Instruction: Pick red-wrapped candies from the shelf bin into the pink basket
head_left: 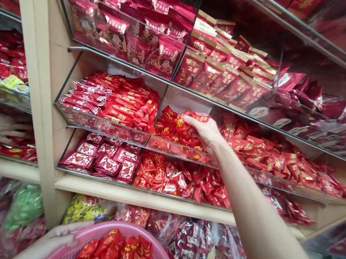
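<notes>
My right hand (205, 130) reaches into the middle clear bin (170, 147) of the shelf, fingers closed on a small red candy packet (199, 117) above a heap of like packets (175, 132). At the bottom of the view my left hand (61, 235) grips the rim of a pink plastic basket (155, 256). The basket holds several red and gold candy packets (115, 257).
Clear acrylic bins full of red wrapped sweets fill the wooden shelving (147, 198) on several levels. A wooden upright (37, 65) divides it from more bins on the left. Bagged sweets, red, yellow (85, 210) and green (23, 206), lie below the shelf.
</notes>
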Demonstrator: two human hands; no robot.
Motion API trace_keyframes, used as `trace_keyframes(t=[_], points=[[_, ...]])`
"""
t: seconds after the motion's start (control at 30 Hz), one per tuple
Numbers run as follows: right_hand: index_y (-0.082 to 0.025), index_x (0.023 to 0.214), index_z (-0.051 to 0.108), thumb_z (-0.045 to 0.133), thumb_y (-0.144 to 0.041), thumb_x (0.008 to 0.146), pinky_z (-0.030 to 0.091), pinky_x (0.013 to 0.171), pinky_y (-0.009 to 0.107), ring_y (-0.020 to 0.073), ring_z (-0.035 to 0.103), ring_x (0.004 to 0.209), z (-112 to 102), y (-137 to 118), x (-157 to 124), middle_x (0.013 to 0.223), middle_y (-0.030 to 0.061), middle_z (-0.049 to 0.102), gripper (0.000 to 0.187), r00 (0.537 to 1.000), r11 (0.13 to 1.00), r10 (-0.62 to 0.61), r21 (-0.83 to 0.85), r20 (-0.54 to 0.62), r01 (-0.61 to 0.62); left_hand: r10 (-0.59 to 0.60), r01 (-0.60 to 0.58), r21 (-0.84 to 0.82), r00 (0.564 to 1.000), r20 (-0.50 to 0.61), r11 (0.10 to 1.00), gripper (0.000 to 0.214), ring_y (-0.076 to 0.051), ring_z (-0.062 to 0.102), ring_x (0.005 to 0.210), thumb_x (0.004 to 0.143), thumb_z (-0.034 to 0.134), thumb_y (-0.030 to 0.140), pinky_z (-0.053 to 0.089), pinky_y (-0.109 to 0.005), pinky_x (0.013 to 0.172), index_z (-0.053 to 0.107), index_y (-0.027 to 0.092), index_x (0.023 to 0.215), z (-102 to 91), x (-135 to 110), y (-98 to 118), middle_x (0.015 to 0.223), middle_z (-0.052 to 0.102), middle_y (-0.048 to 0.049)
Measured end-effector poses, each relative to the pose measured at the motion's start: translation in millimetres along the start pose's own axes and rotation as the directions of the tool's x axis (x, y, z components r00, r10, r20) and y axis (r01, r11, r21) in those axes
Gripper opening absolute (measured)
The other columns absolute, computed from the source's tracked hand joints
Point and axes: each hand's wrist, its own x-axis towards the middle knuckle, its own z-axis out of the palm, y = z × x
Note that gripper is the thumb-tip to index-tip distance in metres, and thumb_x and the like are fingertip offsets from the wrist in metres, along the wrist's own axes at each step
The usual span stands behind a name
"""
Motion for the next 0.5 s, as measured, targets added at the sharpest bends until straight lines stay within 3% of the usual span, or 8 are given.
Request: trace_keyframes(t=[0.13, 0.27, 0.37, 0.43, 0.5], points=[[-0.022, 0.087, 0.054, 0.074, -0.041, 0.055, 0.04, 0.049, 0.021, 0.0097, 0.055, 0.06, -27, -12, -46, 0.078, -0.0015, 0.061, 0.042, 0.998, 0.993, 0.013, 0.114, -0.069, -0.005, 0.03, -0.027, -0.027, 0.996, 0.083, 0.999, 0.043, -0.028, 0.052, 0.112, 0.063, 0.068, 0.025, 0.038, -0.036, 0.098, 0.065, 0.024, 0.106, -1.9, -3, 0, 0.115, 0.063, -0.0025], [-0.026, 0.084, 0.053, 0.073, -0.037, 0.059, 0.043, 0.055, 0.024, 0.0114, 0.056, 0.065, -41, 7, -118, 0.079, -0.0019, 0.059, 0.035, 0.997, 0.992, 0.056, 0.118, -0.054, -0.049, -0.021, 0.023, -0.022, 0.998, 0.056, 1.0, 0.05, -0.028, 0.055, 0.109, 0.064, 0.067, 0.023, 0.041, -0.034, 0.095, 0.06, 0.018, 0.113, 8.9, -13, 9, 0.114, 0.064, -0.007], [-0.025, 0.086, 0.051, 0.072, -0.036, 0.06, 0.044, 0.057, 0.026, 0.0121, 0.055, 0.063, -33, 42, -174, 0.077, -0.0022, 0.058, 0.036, 0.971, 0.975, 0.22, -0.026, 0.093, -0.219, -0.049, 0.052, -0.049, 0.997, 0.062, 0.997, 0.057, -0.028, 0.057, 0.105, 0.064, 0.067, 0.022, 0.043, -0.035, 0.092, 0.055, 0.015, 0.119, 15.9, -18, 13, 0.112, 0.065, -0.0089], [-0.025, 0.087, 0.048, 0.07, -0.038, 0.063, 0.043, 0.056, 0.026, 0.0124, 0.054, 0.06, -22, 67, -206, 0.073, -0.0034, 0.057, 0.035, 0.91, 0.941, 0.335, -0.144, 0.244, -0.308, -0.059, 0.064, -0.062, 0.995, 0.084, 0.996, 0.059, -0.028, 0.058, 0.103, 0.064, 0.067, 0.022, 0.044, -0.036, 0.091, 0.052, 0.015, 0.121, 17.9, -20, 13, 0.111, 0.065, -0.0092], [-0.025, 0.088, 0.046, 0.066, -0.039, 0.067, 0.042, 0.055, 0.026, 0.0131, 0.053, 0.06, -10, 89, -230, 0.07, -0.0039, 0.056, 0.033, 0.843, 0.919, 0.378, -0.263, 0.384, -0.293, -0.071, 0.077, -0.07, 0.994, 0.088, 0.995, 0.06, -0.028, 0.059, 0.102, 0.065, 0.066, 0.02, 0.045, -0.035, 0.089, 0.051, 0.016, 0.122, 18.4, -21, 12, 0.111, 0.066, -0.0089]])
